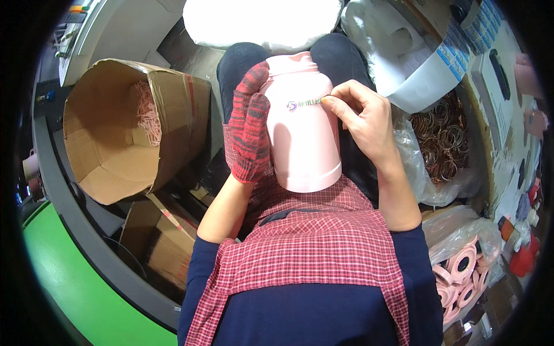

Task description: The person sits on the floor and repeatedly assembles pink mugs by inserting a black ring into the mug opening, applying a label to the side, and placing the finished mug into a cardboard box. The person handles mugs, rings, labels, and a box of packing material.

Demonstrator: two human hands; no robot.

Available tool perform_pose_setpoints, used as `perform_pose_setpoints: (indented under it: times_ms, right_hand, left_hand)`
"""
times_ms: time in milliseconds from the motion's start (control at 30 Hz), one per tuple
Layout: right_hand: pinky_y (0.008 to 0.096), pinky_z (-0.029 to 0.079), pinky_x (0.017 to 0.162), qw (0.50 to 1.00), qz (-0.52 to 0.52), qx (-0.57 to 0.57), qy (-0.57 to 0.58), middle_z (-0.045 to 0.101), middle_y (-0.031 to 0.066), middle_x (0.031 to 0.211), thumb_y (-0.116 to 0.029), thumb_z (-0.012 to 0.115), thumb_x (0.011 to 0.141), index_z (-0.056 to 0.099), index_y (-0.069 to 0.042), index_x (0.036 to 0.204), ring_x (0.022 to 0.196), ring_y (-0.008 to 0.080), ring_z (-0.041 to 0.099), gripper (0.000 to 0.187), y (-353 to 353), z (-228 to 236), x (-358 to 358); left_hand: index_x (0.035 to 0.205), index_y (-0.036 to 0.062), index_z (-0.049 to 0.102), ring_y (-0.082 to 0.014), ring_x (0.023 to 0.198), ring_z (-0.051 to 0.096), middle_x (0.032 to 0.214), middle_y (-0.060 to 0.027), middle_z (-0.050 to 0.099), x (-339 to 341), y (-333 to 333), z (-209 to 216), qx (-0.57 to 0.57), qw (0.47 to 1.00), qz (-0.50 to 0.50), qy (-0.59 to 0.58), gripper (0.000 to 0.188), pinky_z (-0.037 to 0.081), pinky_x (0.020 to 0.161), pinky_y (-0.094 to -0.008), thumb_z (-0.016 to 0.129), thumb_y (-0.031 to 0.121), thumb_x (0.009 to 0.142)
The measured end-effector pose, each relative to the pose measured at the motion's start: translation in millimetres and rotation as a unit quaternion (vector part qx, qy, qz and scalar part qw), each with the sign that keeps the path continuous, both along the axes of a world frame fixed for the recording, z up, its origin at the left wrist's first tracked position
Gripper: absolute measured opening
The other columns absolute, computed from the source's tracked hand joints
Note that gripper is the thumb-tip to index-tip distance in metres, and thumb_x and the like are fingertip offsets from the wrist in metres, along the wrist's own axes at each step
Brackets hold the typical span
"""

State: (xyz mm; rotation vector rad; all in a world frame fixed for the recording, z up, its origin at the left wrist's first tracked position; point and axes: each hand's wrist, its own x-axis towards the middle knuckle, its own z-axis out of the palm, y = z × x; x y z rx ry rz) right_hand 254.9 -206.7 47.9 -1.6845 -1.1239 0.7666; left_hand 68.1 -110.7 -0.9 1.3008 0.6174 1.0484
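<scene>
A pale pink plastic jug [304, 135] with a threaded neck rests on my lap, its mouth pointing away from me. My left hand [250, 124], in a red and black knit glove, grips it along the left side. Across the upper front of the jug runs a small coloured label [306, 104]. My bare right hand [365, 118] has its thumb and forefinger pinched together on the right end of this label, covering that end. The other right fingers are curled in.
An open cardboard box [109, 164] with pink strips inside stands at the left. To the right are a white bin [424, 86], many metal rings [441, 135] and a plastic bag of pink ringed parts [461, 265]. A white sack [262, 20] lies ahead; a green surface [86, 277] is at lower left.
</scene>
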Motion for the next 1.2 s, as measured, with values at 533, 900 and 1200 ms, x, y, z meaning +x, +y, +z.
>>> perform_pose_setpoints:
  times_ms: [533, 900, 1200]
  right_hand:
    - [0.0359, 0.056, 0.067, 0.998, -0.026, -0.048, -0.025, 0.071, 0.0123, 0.082, -0.041, 0.087, 0.079, 0.066, -0.003, 0.087, 0.072, 0.0239, 0.07, 0.044, 14.0, 0.9, -6.0]
    - [0.0357, 0.053, 0.083, 0.918, -0.319, -0.021, -0.235, 0.07, 0.007, 0.099, -0.038, 0.075, 0.09, 0.068, -0.007, 0.121, 0.09, 0.0213, 0.066, 0.045, -74.0, 2.0, 194.7]
    - [0.0401, 0.056, 0.094, 0.795, -0.321, 0.086, -0.507, 0.062, 0.0071, 0.136, -0.012, 0.076, 0.087, 0.071, -0.012, 0.122, 0.115, 0.0301, 0.065, 0.036, -99.0, 8.3, 240.3]
  left_hand:
    - [0.157, 0.0037, 0.034, -0.0284, 0.146, 0.035, 0.16, -0.0126, 0.036, -4.3, 11.8, 0.4, -0.061, 0.994, -0.06, 0.067, 0.076, 0.024, 0.123, -0.0425, 0.07, 0.008, 0.09]
    - [0.142, -0.0013, 0.052, -0.0238, 0.132, 0.055, 0.142, -0.0166, 0.059, 9.0, 75.8, 23.9, 0.042, 0.987, -0.085, 0.13, 0.041, 0.044, 0.11, -0.0367, 0.056, 0.01, 0.103]
    - [0.132, -0.0018, 0.063, -0.0269, 0.126, 0.06, 0.128, -0.0152, 0.067, 1.6, 91.5, 55.2, 0.079, 0.959, -0.241, 0.123, 0.044, 0.044, 0.11, -0.0413, 0.067, 0.015, 0.092]
